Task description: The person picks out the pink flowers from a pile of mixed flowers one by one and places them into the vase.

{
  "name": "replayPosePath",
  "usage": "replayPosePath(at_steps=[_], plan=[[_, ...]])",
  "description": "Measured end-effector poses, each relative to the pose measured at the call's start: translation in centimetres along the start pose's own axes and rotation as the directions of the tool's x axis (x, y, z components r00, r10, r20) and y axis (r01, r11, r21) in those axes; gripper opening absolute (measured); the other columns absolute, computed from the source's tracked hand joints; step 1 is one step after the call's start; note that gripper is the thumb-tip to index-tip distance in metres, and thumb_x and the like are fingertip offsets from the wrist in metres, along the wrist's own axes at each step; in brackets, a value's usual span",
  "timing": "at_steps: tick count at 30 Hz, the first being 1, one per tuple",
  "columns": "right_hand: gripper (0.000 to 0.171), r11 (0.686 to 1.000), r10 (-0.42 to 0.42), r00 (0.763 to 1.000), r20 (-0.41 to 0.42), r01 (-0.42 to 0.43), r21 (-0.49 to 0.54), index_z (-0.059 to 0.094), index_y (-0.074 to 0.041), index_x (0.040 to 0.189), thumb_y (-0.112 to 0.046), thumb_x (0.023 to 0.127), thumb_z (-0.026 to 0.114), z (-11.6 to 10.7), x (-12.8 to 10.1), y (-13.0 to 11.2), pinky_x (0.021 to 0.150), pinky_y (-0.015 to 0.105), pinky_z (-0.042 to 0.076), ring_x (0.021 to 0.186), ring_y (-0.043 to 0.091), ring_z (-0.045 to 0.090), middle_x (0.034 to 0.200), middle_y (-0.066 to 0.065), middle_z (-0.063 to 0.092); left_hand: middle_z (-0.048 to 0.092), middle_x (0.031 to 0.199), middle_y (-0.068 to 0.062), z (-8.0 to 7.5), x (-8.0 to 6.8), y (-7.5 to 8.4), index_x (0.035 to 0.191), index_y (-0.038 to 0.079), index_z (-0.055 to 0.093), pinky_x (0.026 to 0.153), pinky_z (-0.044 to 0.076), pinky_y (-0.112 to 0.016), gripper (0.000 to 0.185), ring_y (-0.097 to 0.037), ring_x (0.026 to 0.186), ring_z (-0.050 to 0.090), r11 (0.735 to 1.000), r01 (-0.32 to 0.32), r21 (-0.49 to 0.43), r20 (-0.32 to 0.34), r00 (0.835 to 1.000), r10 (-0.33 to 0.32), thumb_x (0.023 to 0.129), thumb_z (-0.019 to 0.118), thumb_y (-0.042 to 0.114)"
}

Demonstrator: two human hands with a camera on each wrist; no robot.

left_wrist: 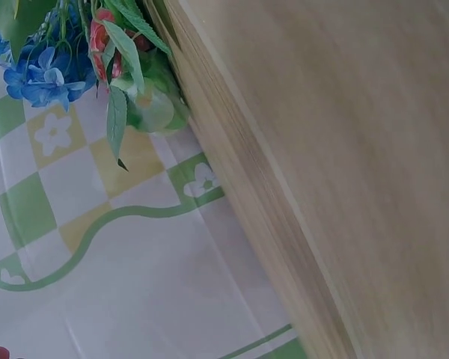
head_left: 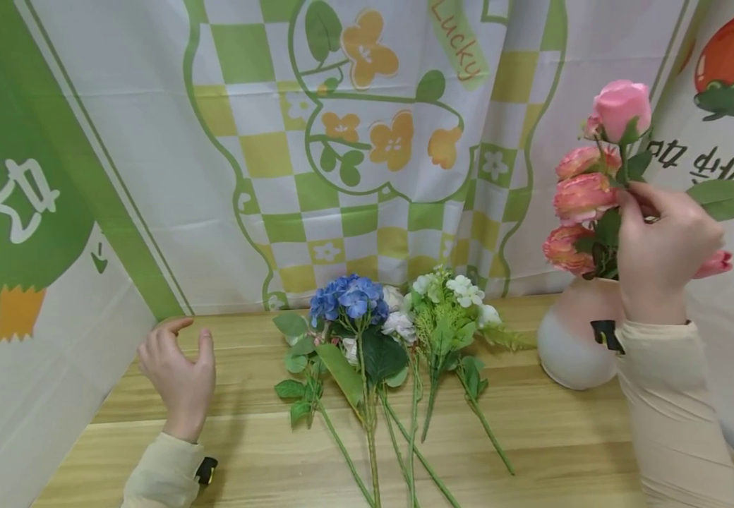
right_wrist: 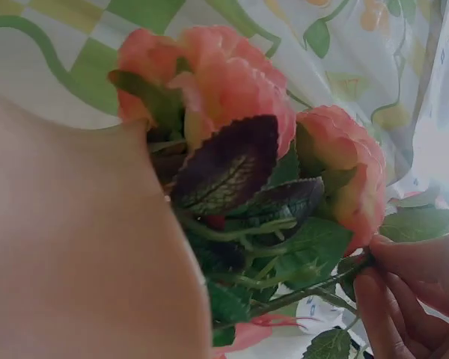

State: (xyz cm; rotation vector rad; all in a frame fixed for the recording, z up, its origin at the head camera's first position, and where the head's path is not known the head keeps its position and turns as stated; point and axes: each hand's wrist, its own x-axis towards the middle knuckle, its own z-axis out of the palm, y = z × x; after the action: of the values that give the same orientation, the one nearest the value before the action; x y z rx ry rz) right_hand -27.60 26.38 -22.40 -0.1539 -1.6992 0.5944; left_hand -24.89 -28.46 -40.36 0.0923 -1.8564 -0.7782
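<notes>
Flower arranging looks midway: over the wooden tabletop (head_left: 564, 444) the white vase (head_left: 573, 339) at the right already carries peach-pink blooms, and the right hand (head_left: 659, 254) pinches the stem of a pink rose (head_left: 621, 106) standing among them. Seating it would call for a straight downward push into the vase mouth. The left hand (head_left: 179, 377) hovers spread and empty beside the loose flowers (head_left: 392, 331) lying mid-tabletop.
</notes>
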Motion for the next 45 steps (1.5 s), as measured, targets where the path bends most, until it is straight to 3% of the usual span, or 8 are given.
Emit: replayPosePath(at_steps=[4, 8, 11, 15, 19, 34, 38, 45], plan=[[0.023, 0.999, 0.008, 1.0, 0.007, -0.008, -0.037, 0.077, -0.013, 0.094, -0.03, 0.09, 0.062, -0.2, -0.2, 0.5, 0.072, 0.016, 0.037, 0.075, 0.031, 0.068, 0.09, 0.009, 0.074, 0.06, 0.108, -0.023, 0.0, -0.1, -0.1, 0.106, -0.005, 0.059, 0.083, 0.022, -0.037, 0.027, -0.036, 0.093, 0.043, 1.0, -0.009, 0.0, 0.005, 1.0, 0.009, 0.083, 0.062, 0.009], [0.027, 0.997, 0.021, 0.999, 0.039, -0.018, -0.069, 0.076, -0.011, 0.097, -0.031, 0.091, 0.06, -0.6, -0.4, 0.8, 0.081, 0.026, 0.047, 0.075, 0.018, 0.07, 0.091, 0.009, 0.074, 0.059, 0.107, -0.024, 0.1, -0.2, -0.1, 0.106, -0.005, 0.059, 0.083, 0.023, -0.038, 0.028, -0.038, 0.095, 0.043, 1.0, -0.015, 0.004, 0.004, 1.0, 0.015, 0.083, 0.063, 0.01], [0.027, 0.994, 0.063, 0.997, 0.054, -0.058, -0.093, 0.075, -0.011, 0.101, -0.031, 0.092, 0.059, -0.8, -0.6, 1.2, 0.079, 0.019, 0.046, 0.069, -0.013, 0.057, 0.093, 0.008, 0.074, 0.059, 0.107, -0.024, 0.1, -0.3, -0.2, 0.106, -0.005, 0.059, 0.083, 0.023, -0.039, 0.029, -0.039, 0.095, 0.042, 1.0, -0.017, 0.014, 0.007, 1.0, 0.017, 0.083, 0.063, 0.011], [0.027, 0.986, 0.095, 0.994, 0.05, -0.087, -0.14, 0.071, -0.011, 0.109, -0.025, 0.094, 0.055, -0.9, -0.6, 1.8, 0.078, 0.028, 0.049, 0.071, -0.002, 0.066, 0.096, 0.011, 0.073, 0.059, 0.105, -0.025, 0.0, -0.3, -0.5, 0.107, -0.004, 0.059, 0.084, 0.024, -0.04, 0.029, -0.04, 0.095, 0.042, 1.0, -0.016, 0.025, 0.002, 1.0, 0.016, 0.082, 0.063, 0.01], [0.026, 0.978, 0.111, 0.992, 0.054, -0.099, -0.185, 0.068, -0.006, 0.111, -0.019, 0.094, 0.052, -1.0, -0.5, 2.3, 0.082, 0.048, 0.045, 0.08, 0.038, 0.069, 0.097, 0.016, 0.072, 0.06, 0.106, -0.025, -0.3, -0.3, -0.7, 0.107, -0.003, 0.06, 0.084, 0.025, -0.041, 0.029, -0.04, 0.096, 0.043, 0.999, -0.011, 0.033, 0.0, 1.0, 0.011, 0.081, 0.063, 0.009], [0.027, 0.956, 0.193, 0.97, 0.146, -0.152, -0.252, 0.069, -0.008, 0.11, -0.023, 0.093, 0.054, -1.7, -0.3, 3.3, 0.089, 0.053, 0.035, 0.09, 0.041, 0.063, 0.099, 0.015, 0.072, 0.056, 0.103, -0.028, -1.4, -0.5, -1.1, 0.107, -0.005, 0.06, 0.083, 0.025, -0.045, 0.029, -0.042, 0.092, 0.04, 0.999, 0.002, 0.051, 0.034, 0.999, -0.004, 0.084, 0.063, 0.011], [0.031, 0.932, 0.277, 0.933, 0.229, -0.203, -0.3, 0.068, -0.005, 0.112, -0.024, 0.094, 0.052, -2.1, 0.3, 3.2, 0.094, 0.054, 0.032, 0.097, 0.04, 0.061, 0.102, 0.018, 0.07, 0.055, 0.1, -0.028, -1.6, -0.5, -1.4, 0.107, -0.006, 0.059, 0.082, 0.025, -0.047, 0.029, -0.043, 0.093, 0.04, 0.998, 0.013, 0.062, 0.036, 0.999, -0.015, 0.084, 0.063, 0.011], [0.038, 0.879, 0.403, 0.824, 0.399, -0.227, -0.418, 0.066, 0.002, 0.114, -0.029, 0.096, 0.053, -3.1, 1.7, 3.0, 0.098, 0.057, 0.031, 0.109, 0.04, 0.053, 0.111, 0.025, 0.064, 0.054, 0.101, -0.028, -1.8, -0.4, -1.4, 0.107, -0.005, 0.059, 0.082, 0.024, -0.047, 0.029, -0.042, 0.094, 0.039, 0.997, 0.028, 0.072, 0.046, 0.998, -0.031, 0.084, 0.063, 0.011]])
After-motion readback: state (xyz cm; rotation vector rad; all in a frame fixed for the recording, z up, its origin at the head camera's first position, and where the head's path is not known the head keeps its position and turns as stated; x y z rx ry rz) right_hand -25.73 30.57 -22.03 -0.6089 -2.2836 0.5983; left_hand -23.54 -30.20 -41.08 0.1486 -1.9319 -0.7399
